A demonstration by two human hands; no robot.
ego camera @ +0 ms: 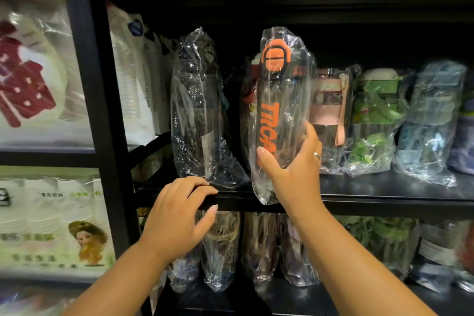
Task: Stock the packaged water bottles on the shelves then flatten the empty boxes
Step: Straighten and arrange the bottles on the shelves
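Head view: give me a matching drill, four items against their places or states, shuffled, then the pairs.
Items:
1. orange-lettered bottle
2. pink bottle
3. green bottle
4. left hand

Places or states:
A. holds the shelf edge
B. stands between the pink bottle and the blue bottle
C. gripped by the right hand, its bag bottom overhanging the shelf edge
D. stands just right of the orange-lettered bottle

Pairs: 1-C, 2-D, 3-B, 4-A
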